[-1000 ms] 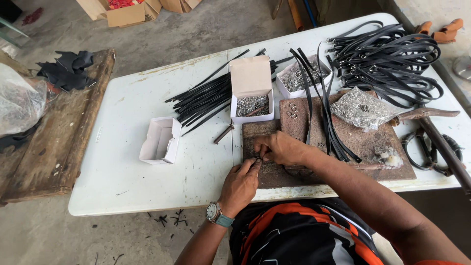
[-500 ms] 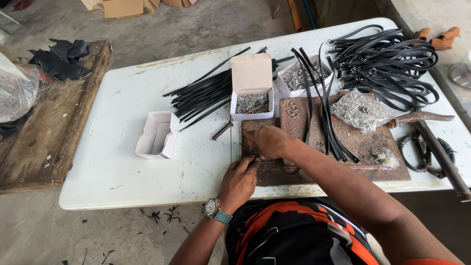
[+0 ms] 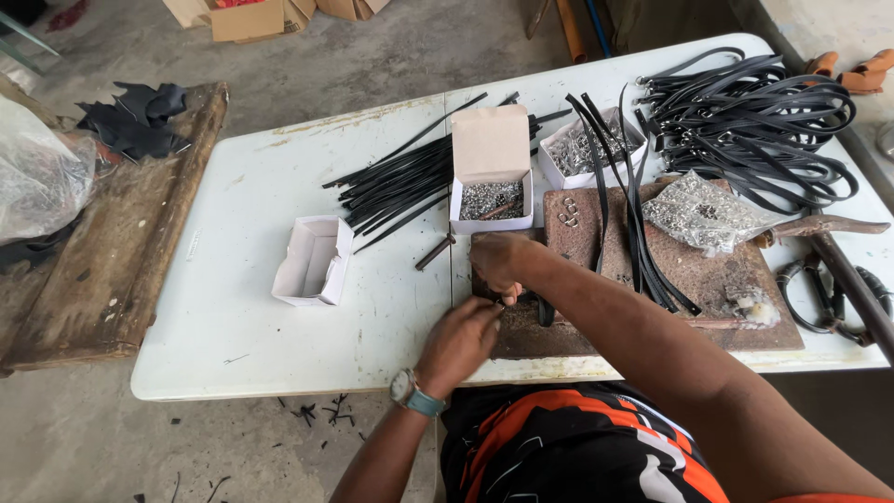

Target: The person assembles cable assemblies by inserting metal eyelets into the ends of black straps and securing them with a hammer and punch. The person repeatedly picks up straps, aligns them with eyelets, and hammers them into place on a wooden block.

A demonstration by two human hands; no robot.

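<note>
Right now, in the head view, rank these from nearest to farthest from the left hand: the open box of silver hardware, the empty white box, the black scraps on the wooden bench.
1. Open box of silver hardware, just beyond the left hand.
2. Empty white box, to its left on the table.
3. Black scraps, far left on the wooden bench.

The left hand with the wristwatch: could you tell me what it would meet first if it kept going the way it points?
Probably the right hand, almost touching the left hand over the brown work board; depth is uncertain.

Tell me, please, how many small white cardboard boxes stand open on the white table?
3. An empty white box stands left, a lidded box of metal pieces in the middle, another box of hardware right of it. None seems hidden.
</note>
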